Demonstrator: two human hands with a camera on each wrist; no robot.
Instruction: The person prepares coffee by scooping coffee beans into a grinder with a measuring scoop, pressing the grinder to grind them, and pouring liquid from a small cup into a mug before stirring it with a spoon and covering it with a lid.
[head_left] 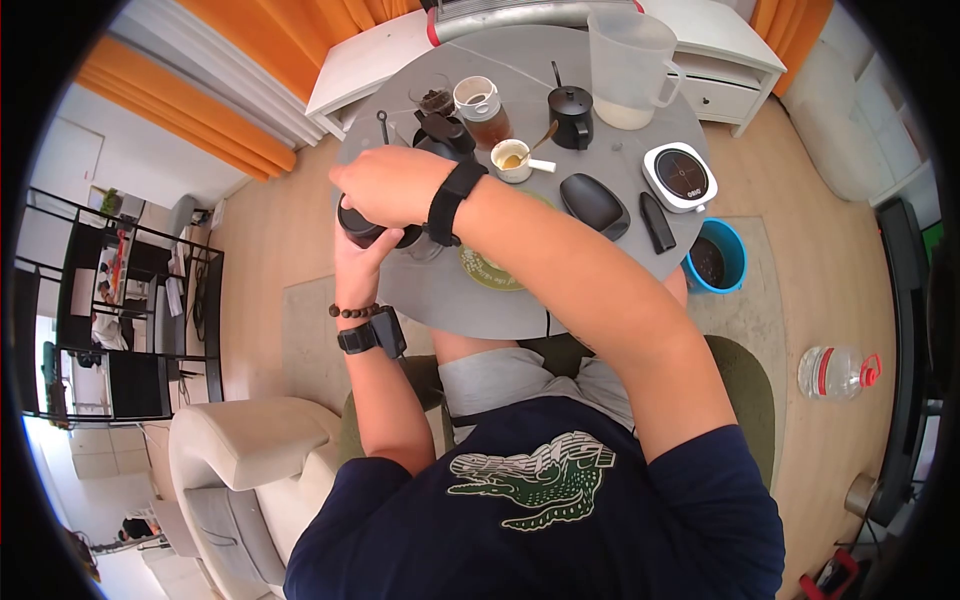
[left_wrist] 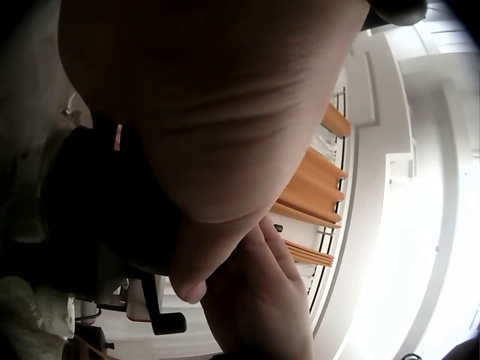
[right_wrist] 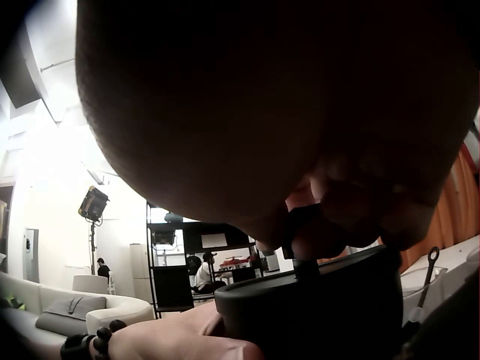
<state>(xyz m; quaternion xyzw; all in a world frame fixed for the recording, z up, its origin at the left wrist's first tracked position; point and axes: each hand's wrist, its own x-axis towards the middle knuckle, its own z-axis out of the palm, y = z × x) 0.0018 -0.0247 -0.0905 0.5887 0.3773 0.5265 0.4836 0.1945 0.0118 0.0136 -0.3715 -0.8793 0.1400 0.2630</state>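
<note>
Over the left edge of the grey round table (head_left: 400, 290), my left hand (head_left: 355, 262) grips the body of a black hand coffee grinder (head_left: 358, 226), thumb across its side. My right hand (head_left: 395, 185) is above it; its curled fingers (right_wrist: 330, 236) hold a short stem on the grinder's flat round top (right_wrist: 322, 274). The right palm fills much of the right wrist view and hides part of that top. In the left wrist view the grinder is a dark shape beside my left thumb. Near the hands are a green plate (head_left: 490, 272) and a black kettle (head_left: 440, 130).
On the table are a glass server (head_left: 484, 112) with amber liquid, a white cup (head_left: 512, 168) with a spoon, a black pot (head_left: 571, 118), a large pitcher (head_left: 630, 75), a scale (head_left: 680, 178) and a black tray (head_left: 594, 207). A blue bucket (head_left: 738, 262) stands on the floor.
</note>
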